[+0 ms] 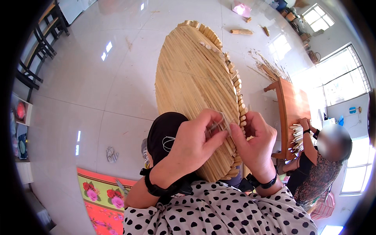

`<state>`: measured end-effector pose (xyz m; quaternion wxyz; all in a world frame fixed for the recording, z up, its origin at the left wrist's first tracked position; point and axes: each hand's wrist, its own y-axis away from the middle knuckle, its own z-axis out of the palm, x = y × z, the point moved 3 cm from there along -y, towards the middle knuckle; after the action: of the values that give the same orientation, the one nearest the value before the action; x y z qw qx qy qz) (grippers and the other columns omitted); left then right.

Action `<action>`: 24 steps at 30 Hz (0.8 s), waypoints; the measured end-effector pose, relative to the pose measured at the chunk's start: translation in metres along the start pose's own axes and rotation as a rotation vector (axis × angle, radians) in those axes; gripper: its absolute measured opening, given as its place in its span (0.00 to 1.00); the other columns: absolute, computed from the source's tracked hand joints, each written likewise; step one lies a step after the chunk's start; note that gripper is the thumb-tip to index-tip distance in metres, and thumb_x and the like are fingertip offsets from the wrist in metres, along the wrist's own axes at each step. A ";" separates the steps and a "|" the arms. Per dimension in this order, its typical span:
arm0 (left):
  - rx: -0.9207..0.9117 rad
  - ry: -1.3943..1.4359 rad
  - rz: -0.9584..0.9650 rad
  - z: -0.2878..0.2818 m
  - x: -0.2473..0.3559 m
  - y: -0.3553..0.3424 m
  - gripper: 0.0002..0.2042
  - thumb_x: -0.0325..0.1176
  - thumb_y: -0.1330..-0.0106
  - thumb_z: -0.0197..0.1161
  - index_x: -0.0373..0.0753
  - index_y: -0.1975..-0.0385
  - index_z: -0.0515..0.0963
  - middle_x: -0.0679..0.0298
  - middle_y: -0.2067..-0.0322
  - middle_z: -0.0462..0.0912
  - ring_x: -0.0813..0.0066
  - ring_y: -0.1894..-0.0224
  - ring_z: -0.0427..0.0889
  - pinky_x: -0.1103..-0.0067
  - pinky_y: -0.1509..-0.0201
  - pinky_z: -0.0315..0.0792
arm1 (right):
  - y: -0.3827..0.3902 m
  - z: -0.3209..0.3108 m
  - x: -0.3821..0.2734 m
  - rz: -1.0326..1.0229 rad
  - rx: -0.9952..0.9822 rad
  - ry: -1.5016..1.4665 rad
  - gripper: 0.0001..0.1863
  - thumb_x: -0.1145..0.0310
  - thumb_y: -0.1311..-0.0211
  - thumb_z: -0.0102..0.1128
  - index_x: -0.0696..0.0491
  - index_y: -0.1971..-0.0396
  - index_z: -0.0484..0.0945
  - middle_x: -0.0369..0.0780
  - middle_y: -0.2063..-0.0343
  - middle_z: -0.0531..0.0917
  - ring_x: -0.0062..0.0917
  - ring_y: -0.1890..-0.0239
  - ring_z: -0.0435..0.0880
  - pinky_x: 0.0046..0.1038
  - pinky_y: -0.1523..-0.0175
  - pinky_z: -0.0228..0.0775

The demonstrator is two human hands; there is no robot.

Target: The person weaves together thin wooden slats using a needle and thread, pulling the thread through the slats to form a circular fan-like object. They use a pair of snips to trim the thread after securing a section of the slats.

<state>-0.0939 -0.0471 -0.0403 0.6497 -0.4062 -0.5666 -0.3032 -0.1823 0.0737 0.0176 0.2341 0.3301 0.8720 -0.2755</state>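
An oval mat of straw-coloured sticks [188, 70], edged along its right with short round pieces [235, 78], rests before me on my lap. My left hand [199, 145] has its fingers curled around thin pale string [221, 122] above the mat. My right hand [253, 145] pinches the same string between thumb and fingers at the mat's right rim; some fingertips are hidden. A loose loop of thin cord [167, 141] lies on the dark fabric [160, 126] over my left leg.
A co-worker [313, 168] handles sticks [297, 139] at a wooden table [290, 105] to my right. Stick bundles [241, 31] and scraps [270, 66] lie on the tiled floor. Black stools [43, 35] line the left. A floral mat [102, 199] lies lower left, with scissors [121, 186].
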 end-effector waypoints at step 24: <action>-0.059 0.727 -0.058 0.000 0.013 -0.002 0.11 0.32 0.27 0.51 0.35 0.73 0.71 0.71 0.77 0.71 0.86 0.75 0.64 0.86 0.70 0.60 | -0.011 -0.002 -0.004 0.002 -0.127 -0.056 0.16 0.69 0.40 0.63 0.60 0.81 0.68 0.42 0.90 0.69 0.20 0.88 0.66 0.26 0.81 0.59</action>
<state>-0.0938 -0.0476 -0.0275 0.7876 -0.2742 -0.3010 -0.4625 -0.1880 0.0661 0.0257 0.2792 0.3077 0.8804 -0.2287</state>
